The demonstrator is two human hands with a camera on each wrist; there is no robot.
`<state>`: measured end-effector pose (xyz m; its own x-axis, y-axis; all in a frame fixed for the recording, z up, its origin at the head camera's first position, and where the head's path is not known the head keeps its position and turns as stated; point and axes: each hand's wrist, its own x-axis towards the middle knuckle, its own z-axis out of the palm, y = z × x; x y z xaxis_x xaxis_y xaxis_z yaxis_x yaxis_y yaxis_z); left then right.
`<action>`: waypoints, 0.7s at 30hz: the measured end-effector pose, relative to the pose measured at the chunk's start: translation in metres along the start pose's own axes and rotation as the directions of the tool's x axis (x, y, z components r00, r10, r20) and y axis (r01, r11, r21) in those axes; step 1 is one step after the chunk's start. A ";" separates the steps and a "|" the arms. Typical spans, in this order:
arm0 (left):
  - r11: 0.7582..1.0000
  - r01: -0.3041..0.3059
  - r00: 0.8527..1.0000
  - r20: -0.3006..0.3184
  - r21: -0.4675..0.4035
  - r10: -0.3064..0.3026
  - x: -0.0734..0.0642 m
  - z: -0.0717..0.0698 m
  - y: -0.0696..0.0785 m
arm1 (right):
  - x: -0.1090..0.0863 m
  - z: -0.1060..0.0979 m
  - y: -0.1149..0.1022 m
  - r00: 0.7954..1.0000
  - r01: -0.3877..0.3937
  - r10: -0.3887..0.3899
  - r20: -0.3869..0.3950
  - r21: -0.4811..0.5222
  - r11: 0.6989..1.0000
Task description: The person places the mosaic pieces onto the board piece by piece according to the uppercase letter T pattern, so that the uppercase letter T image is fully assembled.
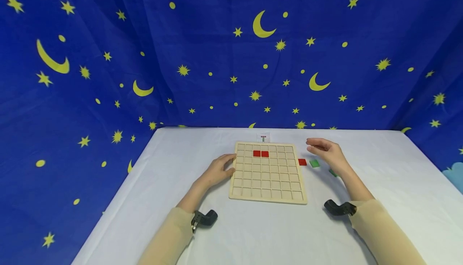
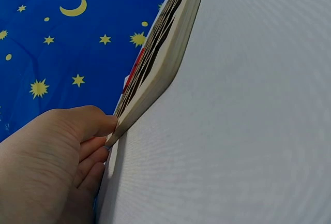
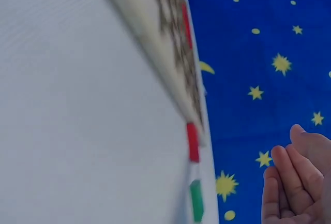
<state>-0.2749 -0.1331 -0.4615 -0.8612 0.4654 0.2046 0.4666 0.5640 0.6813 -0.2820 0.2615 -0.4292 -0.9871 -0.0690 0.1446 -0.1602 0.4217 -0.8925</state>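
Note:
A square wooden grid board (image 1: 267,172) lies on the table, with two red square tiles (image 1: 261,153) side by side in its second row from the far edge. My left hand (image 1: 217,171) touches the board's left edge with fingertips and thumb; in the left wrist view the thumb (image 2: 98,122) meets the wooden rim. To the right of the board, my right hand (image 1: 328,154) is raised with fingers loosely bent and nothing between them. Below it are a red tile (image 1: 302,162) by the board's edge, a green tile (image 1: 314,163) and another green tile (image 1: 333,173), partly hidden by the wrist.
Just past the board's far edge lies a small printed grid card (image 1: 263,138) with a T-shaped red and green pattern. The white-covered table (image 1: 173,152) meets a blue star-and-moon curtain (image 1: 217,56) at the back. Both wrists wear black camera mounts (image 1: 339,208).

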 end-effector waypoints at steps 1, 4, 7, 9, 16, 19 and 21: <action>1.000 0.003 1.000 0.002 0.002 -0.003 0.000 0.000 0.000 | -0.002 0.000 0.002 1.000 -0.005 0.005 0.001 -0.006 1.000; 1.000 0.005 1.000 0.007 0.002 -0.005 -0.001 0.000 -0.001 | -0.006 -0.003 0.008 1.000 0.008 -0.007 0.025 -0.037 0.999; 1.000 0.000 1.000 0.007 0.002 0.000 -0.001 0.000 -0.002 | -0.009 -0.005 0.013 0.999 0.011 -0.009 0.033 -0.054 0.998; 1.000 -0.005 1.000 0.003 -0.001 0.005 -0.001 0.000 -0.002 | -0.010 -0.006 0.016 0.999 0.007 -0.004 0.038 -0.068 0.998; 1.000 0.012 1.000 0.006 -0.001 -0.012 -0.001 0.000 0.000 | -0.010 -0.004 0.029 0.996 -0.027 0.035 0.077 -0.108 0.994; 1.000 0.011 1.000 0.007 -0.001 -0.011 -0.001 0.000 0.000 | -0.010 -0.002 0.032 0.997 -0.006 0.017 0.078 -0.137 0.991; 1.000 0.006 1.000 0.003 0.001 -0.006 -0.001 0.001 0.000 | -0.010 -0.001 0.033 0.997 0.016 -0.004 0.080 -0.160 0.987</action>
<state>-0.2739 -0.1329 -0.4620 -0.8634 0.4639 0.1984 0.4615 0.5672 0.6821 -0.2777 0.2770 -0.4597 -0.9833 -0.1430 0.1130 -0.1745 0.5600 -0.8099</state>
